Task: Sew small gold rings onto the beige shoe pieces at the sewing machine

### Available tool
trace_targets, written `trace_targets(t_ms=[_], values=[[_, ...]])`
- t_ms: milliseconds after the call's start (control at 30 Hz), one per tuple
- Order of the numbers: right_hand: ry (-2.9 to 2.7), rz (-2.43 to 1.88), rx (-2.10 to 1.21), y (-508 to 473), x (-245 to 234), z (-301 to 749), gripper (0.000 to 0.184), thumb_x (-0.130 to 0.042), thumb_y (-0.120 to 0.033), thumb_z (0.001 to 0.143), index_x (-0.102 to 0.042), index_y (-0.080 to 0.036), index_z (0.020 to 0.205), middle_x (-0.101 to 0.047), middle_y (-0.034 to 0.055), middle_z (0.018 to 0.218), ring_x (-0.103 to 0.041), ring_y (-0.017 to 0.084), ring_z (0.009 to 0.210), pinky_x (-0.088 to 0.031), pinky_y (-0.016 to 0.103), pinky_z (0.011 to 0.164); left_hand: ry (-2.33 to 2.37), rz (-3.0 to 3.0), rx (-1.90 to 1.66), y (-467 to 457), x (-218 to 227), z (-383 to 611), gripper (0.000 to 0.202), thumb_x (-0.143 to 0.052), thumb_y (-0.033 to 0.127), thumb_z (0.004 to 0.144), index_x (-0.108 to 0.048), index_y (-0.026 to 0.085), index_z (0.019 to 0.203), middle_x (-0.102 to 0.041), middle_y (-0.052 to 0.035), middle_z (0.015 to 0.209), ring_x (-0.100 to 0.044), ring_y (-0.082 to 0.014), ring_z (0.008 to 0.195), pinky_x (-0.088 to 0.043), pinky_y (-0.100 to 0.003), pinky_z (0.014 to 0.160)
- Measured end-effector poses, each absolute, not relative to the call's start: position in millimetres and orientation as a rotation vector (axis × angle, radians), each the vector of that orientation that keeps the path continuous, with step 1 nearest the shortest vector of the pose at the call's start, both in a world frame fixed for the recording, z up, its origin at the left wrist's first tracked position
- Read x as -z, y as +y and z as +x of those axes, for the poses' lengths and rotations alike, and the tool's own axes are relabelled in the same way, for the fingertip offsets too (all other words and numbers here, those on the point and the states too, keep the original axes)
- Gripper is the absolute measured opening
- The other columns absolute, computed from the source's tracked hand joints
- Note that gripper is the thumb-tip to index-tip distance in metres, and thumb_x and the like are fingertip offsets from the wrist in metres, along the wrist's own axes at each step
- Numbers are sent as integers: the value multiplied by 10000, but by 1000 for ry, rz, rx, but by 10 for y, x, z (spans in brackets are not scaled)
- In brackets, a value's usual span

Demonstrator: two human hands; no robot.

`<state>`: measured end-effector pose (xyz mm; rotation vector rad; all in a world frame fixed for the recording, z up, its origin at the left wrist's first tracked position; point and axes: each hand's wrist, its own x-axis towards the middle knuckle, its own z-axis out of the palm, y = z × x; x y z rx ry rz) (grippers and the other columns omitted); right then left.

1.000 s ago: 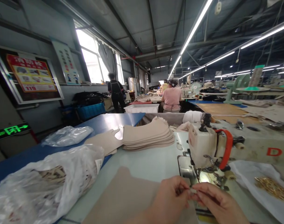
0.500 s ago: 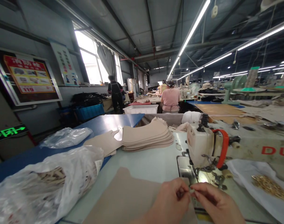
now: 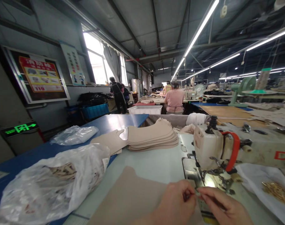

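My left hand (image 3: 178, 200) rests over a flat beige-grey fabric panel (image 3: 135, 193), its thumb and finger pinched together near the panel's right edge. Close beside it my right hand (image 3: 224, 204) is also pinched, its fingertips almost meeting the left ones. Whatever lies between the fingertips is small and mostly covered; I cannot make it out. Just beyond the hands stands a sewing machine (image 3: 210, 147), its lit needle area above a metal plate. The panel lies on the pale table, with its lower part out of frame.
A stack of cut beige panels (image 3: 153, 137) stands behind the panel. To the left lie an open plastic bag (image 3: 86, 168) of small beige pieces and another clear bag (image 3: 74, 135). Gold-coloured metal parts (image 3: 277, 192) sit on white cloth at right. A seated person (image 3: 174, 100) is farther off.
The camera view has turned slightly left, so the scene sits farther right. Both hands keep their pinch beside the panel's edge, with little other visible movement.
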<state>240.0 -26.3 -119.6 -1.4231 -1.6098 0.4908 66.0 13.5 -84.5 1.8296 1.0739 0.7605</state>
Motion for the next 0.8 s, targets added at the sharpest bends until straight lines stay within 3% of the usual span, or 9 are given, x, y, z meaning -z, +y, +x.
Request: trace_targets(t_ms=[267,433,633,800], values=[[-1842,-1195,-3,-246,1092,2371,200,-507,-289,872,-701,-241,883,-745,16,862,-713,154,745,-578,185,677,986,1728,-792,152,926,679,112,-489,126,662,-590,176,661,-546,46,548,-535,-109,512,-349,-200,473],[-1914,-1147,63,-235,1066,2356,220,-487,-305,894,-698,-243,895,-742,30,873,-713,163,764,-582,196,687,951,1599,-784,178,982,693,131,-469,126,631,-588,170,663,-545,44,535,-529,-110,479,-362,-200,446],[-1838,-1154,-125,-248,1035,2356,184,-532,-276,864,-696,-247,944,-732,40,934,-703,170,829,-561,194,756,918,1406,-775,188,907,696,81,-502,175,621,-568,164,668,-568,31,554,-507,-104,447,-423,-231,468],[-1646,-1265,-673,-239,1141,2369,149,-570,-324,835,-693,-239,841,-704,31,826,-672,168,752,-545,207,683,869,1330,-739,174,855,690,154,-581,284,655,-581,147,723,-604,1,613,-546,-104,515,-448,-249,556]])
